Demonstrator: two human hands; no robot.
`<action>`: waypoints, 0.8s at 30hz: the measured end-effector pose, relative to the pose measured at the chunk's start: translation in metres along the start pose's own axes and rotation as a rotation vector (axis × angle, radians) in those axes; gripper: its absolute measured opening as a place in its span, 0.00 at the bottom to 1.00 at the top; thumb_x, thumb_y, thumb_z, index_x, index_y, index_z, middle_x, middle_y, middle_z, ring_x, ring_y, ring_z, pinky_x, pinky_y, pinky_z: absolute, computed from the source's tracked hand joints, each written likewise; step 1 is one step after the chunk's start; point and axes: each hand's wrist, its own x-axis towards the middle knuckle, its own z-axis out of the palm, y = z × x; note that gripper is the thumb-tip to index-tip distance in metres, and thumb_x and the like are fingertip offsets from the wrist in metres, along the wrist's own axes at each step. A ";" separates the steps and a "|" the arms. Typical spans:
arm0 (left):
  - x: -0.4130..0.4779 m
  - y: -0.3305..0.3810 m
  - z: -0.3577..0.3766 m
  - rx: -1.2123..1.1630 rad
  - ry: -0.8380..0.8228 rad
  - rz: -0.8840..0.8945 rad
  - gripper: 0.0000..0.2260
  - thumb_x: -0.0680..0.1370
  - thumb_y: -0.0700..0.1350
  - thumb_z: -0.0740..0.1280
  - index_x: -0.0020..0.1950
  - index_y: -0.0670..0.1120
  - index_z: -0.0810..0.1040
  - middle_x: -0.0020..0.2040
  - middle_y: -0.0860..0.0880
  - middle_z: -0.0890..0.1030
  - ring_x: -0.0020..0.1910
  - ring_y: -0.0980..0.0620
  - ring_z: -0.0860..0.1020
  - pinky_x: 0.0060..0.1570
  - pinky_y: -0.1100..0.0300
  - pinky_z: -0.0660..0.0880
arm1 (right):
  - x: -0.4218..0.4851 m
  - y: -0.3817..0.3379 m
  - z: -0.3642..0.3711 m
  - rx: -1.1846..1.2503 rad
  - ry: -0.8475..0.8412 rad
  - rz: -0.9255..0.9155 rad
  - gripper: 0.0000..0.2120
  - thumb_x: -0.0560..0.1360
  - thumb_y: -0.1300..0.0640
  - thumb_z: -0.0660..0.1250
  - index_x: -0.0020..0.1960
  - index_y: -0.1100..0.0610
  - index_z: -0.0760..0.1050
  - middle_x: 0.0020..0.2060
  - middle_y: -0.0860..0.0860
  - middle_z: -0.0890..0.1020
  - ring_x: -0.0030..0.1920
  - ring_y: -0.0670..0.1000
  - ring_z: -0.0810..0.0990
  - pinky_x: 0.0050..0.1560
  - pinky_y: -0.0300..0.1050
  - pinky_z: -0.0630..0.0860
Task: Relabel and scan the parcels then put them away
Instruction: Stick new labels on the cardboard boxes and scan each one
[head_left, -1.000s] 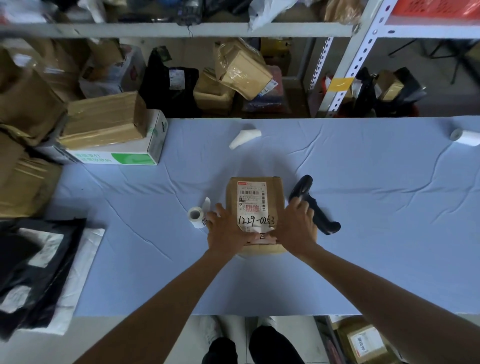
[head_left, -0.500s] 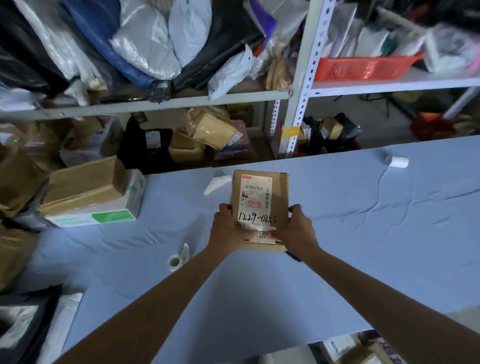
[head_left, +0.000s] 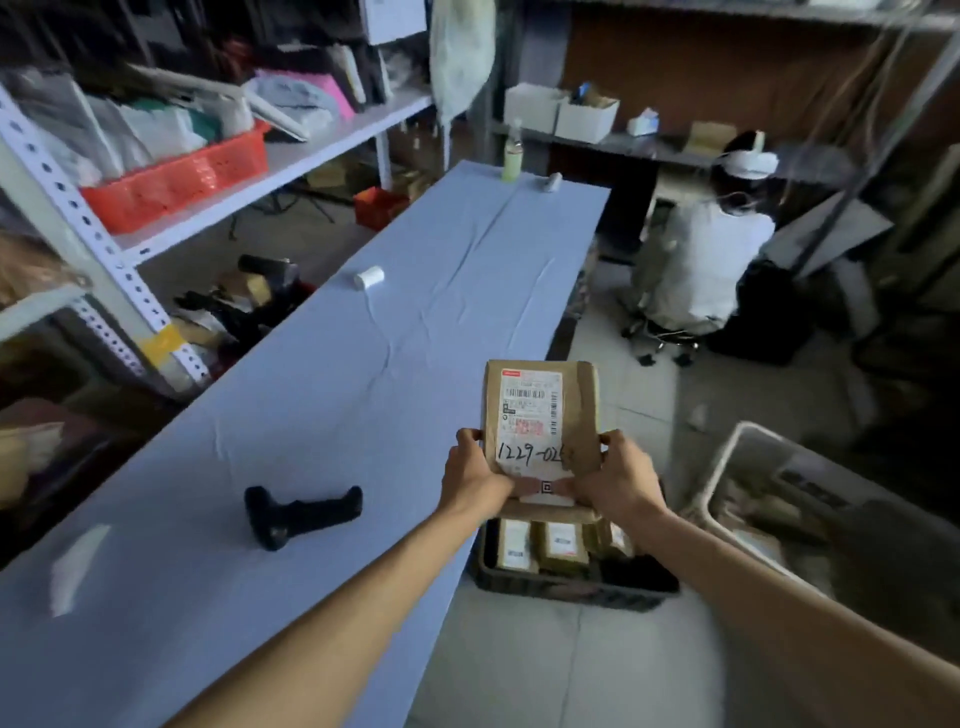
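Note:
A brown cardboard parcel (head_left: 576, 400) with a white shipping label and a handwritten number is held in the air past the table's right edge. My left hand (head_left: 472, 478) grips its lower left side and my right hand (head_left: 613, 480) grips its lower right side. Directly below the parcel a dark crate (head_left: 571, 590) stands on the floor with several labelled brown parcels inside. The black handheld scanner (head_left: 298, 514) lies on the blue table (head_left: 363, 364), left of my hands.
A white label roll (head_left: 369, 278) lies further along the table, with a bottle (head_left: 511, 156) at the far end. Metal shelving full of bags lines the left. A white bin (head_left: 727, 467) sits at the right. A person sits on a stool (head_left: 696, 270) ahead.
I lifted the parcel off the table with both hands and turned right. It now hangs over the floor crate beside the table; the scanner stayed on the table.

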 end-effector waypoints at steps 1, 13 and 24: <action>-0.001 0.003 0.015 0.005 -0.039 0.006 0.32 0.62 0.49 0.81 0.56 0.50 0.62 0.56 0.50 0.75 0.50 0.54 0.73 0.35 0.68 0.69 | -0.003 0.014 -0.009 0.004 0.028 0.026 0.27 0.58 0.53 0.81 0.52 0.55 0.73 0.46 0.49 0.81 0.44 0.51 0.80 0.43 0.46 0.79; 0.010 0.057 0.108 0.028 -0.151 -0.040 0.48 0.68 0.48 0.78 0.76 0.42 0.49 0.70 0.45 0.70 0.67 0.47 0.70 0.60 0.57 0.69 | 0.034 0.090 -0.074 0.083 0.111 0.082 0.28 0.58 0.50 0.81 0.53 0.54 0.73 0.47 0.49 0.81 0.45 0.52 0.81 0.46 0.50 0.80; 0.131 0.088 0.137 0.106 -0.229 -0.020 0.38 0.62 0.54 0.80 0.63 0.46 0.62 0.62 0.49 0.75 0.59 0.48 0.75 0.52 0.56 0.72 | 0.146 0.085 -0.087 0.155 0.161 0.201 0.18 0.68 0.50 0.74 0.52 0.56 0.73 0.49 0.52 0.81 0.46 0.54 0.80 0.49 0.52 0.78</action>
